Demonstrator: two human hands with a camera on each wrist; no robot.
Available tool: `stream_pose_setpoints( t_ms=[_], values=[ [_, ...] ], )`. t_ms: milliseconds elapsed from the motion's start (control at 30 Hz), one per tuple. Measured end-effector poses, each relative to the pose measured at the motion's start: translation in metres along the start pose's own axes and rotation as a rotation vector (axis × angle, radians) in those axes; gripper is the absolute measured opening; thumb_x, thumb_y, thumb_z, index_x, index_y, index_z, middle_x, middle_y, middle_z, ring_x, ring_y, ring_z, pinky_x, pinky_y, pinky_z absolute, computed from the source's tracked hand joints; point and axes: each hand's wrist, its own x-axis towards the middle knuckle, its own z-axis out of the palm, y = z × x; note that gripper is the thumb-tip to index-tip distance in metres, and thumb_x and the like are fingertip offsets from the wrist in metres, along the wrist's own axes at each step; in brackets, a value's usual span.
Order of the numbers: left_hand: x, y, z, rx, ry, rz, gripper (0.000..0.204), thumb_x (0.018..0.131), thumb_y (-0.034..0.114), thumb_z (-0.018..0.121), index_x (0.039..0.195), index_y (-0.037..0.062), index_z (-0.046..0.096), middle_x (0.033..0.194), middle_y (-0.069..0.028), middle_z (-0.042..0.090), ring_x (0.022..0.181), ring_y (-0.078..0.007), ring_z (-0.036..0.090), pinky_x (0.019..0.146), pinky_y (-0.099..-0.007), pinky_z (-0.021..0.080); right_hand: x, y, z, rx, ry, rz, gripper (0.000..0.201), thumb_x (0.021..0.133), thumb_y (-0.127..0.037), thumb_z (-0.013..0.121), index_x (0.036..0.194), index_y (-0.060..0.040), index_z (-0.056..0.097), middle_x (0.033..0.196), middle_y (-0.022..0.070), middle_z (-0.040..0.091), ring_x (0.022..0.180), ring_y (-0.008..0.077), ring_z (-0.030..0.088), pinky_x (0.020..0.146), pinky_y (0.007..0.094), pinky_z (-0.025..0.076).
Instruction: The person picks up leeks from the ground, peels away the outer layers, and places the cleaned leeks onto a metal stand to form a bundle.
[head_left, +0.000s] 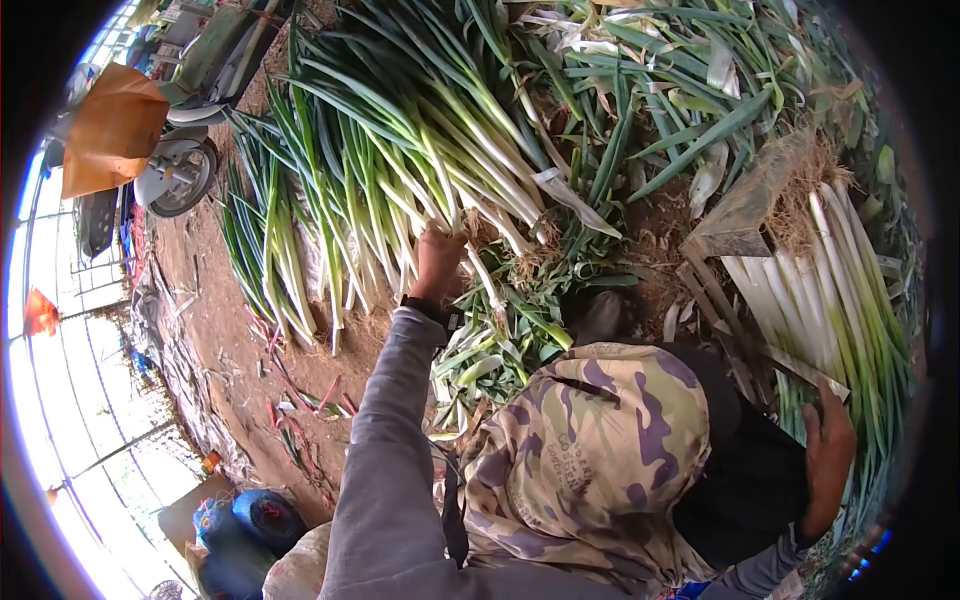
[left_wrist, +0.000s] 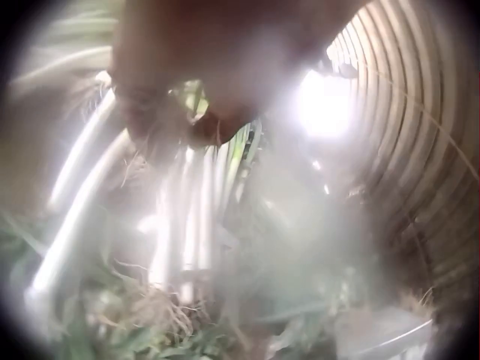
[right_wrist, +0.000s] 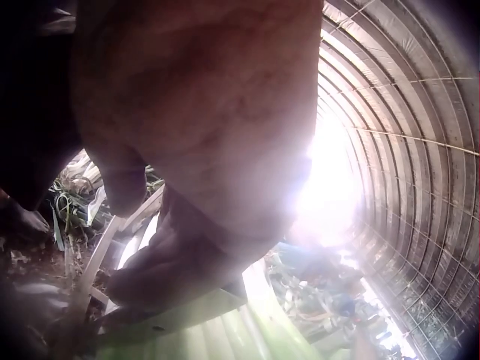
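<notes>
Left hand on leek stalks, right hand beside a stacked bundle

White-based leek stalks [head_left: 449, 195] are in the left hand [head_left: 438, 262], at the near edge of a broad pile on the ground. That hand is curled round them near their lower ends; exactly how many it pinches cannot be told, since the left wrist view is blurred there.

The right hand [head_left: 832, 455] is at a leek bundle [head_left: 840, 280], its fingers fairly straight and the thumb apart. It lies next to the end of a wooden slat [head_left: 812, 372] that crosses the bundle; whether it presses on either is unclear. The bundle's roots meet an upright board [head_left: 728, 238], and its green leaves run towards the person.

Loose leaves [head_left: 490, 350] are heaped just below the left hand, and a larger mound of trimmings [head_left: 680, 80] spreads beyond. Camouflage cloth [head_left: 600, 430] covers the space between the arms. Red strings [head_left: 320, 405] lie on the bare earth to the left. Farther off are a wheeled vehicle [head_left: 182, 178], an orange sheet [head_left: 115, 130] and a blue bundle [head_left: 270, 518]. A ribbed, curved wall [right_wrist: 420, 150] shows in the right wrist view.
</notes>
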Motion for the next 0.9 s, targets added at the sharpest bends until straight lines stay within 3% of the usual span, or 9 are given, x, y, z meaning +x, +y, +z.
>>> stream_pose_setpoints(
  t_ms=[200,300,400,467,533,633,733,867,900],
  values=[
    [-0.001,0.021,0.003,-0.011,-0.027,-0.025,0.079,0.088,0.035,0.077,0.141,-0.0118,0.042,0.100,-0.0272,0.074,0.090,-0.0385,0.075,0.080,-0.0447,0.061,0.000,-0.002,0.001,0.004,0.054,-0.053,0.046,0.097,-0.006,0.068,0.142,-0.0030,0.061,0.120,0.0238,0.068,0.106,0.0437,0.067,0.091,0.0466,0.051],
    [-0.019,0.029,0.018,-0.142,0.165,-0.012,0.078,0.091,0.027,0.079,0.142,-0.0123,0.035,0.098,-0.0249,0.074,0.082,-0.0346,0.075,0.071,-0.0421,0.061,-0.003,-0.003,0.000,0.006,0.062,-0.049,0.046,0.097,-0.005,0.068,0.142,-0.0031,0.061,0.120,0.0238,0.068,0.106,0.0435,0.067,0.092,0.0463,0.051],
    [-0.027,0.002,0.058,-0.920,0.124,-0.235,0.059,0.093,0.021,0.080,0.131,-0.0113,0.049,0.092,-0.0182,0.073,0.071,-0.0258,0.072,0.060,-0.0359,0.059,-0.002,-0.006,-0.002,0.016,0.055,-0.043,0.046,0.097,-0.005,0.068,0.142,-0.0032,0.061,0.121,0.0237,0.068,0.108,0.0432,0.067,0.093,0.0459,0.052],
    [-0.041,0.017,0.067,-1.060,-0.095,-0.429,0.045,0.092,0.030,0.084,0.108,-0.0076,0.066,0.080,-0.0099,0.070,0.068,-0.0212,0.070,0.057,-0.0313,0.056,0.000,-0.009,-0.004,0.017,0.026,-0.006,0.045,0.097,-0.006,0.068,0.142,-0.0031,0.062,0.124,0.0237,0.069,0.110,0.0431,0.067,0.094,0.0456,0.052],
    [-0.021,0.001,0.097,-0.599,-0.173,-0.281,0.062,0.087,0.043,0.086,0.112,-0.0090,0.064,0.092,-0.0180,0.071,0.083,-0.0300,0.073,0.071,-0.0399,0.060,-0.001,-0.007,-0.002,0.022,0.035,-0.014,0.045,0.097,-0.006,0.068,0.142,-0.0031,0.062,0.126,0.0237,0.068,0.112,0.0431,0.067,0.095,0.0453,0.052],
    [-0.009,0.019,0.125,-0.141,0.116,-0.204,0.074,0.082,0.048,0.088,0.120,-0.0102,0.060,0.108,-0.0272,0.069,0.101,-0.0382,0.070,0.089,-0.0468,0.058,-0.003,-0.007,-0.003,0.020,0.029,-0.004,0.045,0.098,-0.006,0.068,0.142,-0.0031,0.062,0.128,0.0239,0.068,0.114,0.0431,0.067,0.097,0.0452,0.052],
    [-0.008,0.030,0.136,-0.062,0.240,-0.218,0.072,0.082,0.036,0.086,0.128,-0.0105,0.054,0.120,-0.0329,0.063,0.109,-0.0436,0.067,0.096,-0.0495,0.055,-0.001,-0.001,-0.001,0.021,0.030,-0.002,0.045,0.098,-0.007,0.068,0.142,-0.0031,0.062,0.129,0.0238,0.068,0.115,0.0433,0.066,0.097,0.0454,0.052],
    [0.005,0.003,0.112,-0.725,-0.176,-0.246,0.026,0.088,0.016,0.074,0.103,-0.0040,0.068,0.086,-0.0134,0.070,0.068,-0.0204,0.065,0.065,-0.0364,0.057,-0.006,-0.006,-0.003,0.018,0.027,0.015,0.045,0.098,-0.007,0.067,0.142,-0.0029,0.062,0.131,0.0236,0.068,0.116,0.0434,0.066,0.097,0.0456,0.052],
    [-0.004,0.009,0.098,-0.542,-0.237,-0.057,0.015,0.092,0.013,0.068,0.090,-0.0019,0.071,0.081,-0.0086,0.068,0.065,-0.0182,0.061,0.060,-0.0325,0.053,-0.002,-0.001,-0.002,0.022,0.031,0.017,0.045,0.098,-0.007,0.067,0.142,-0.0028,0.062,0.131,0.0235,0.068,0.116,0.0433,0.066,0.097,0.0455,0.052]
  ],
)
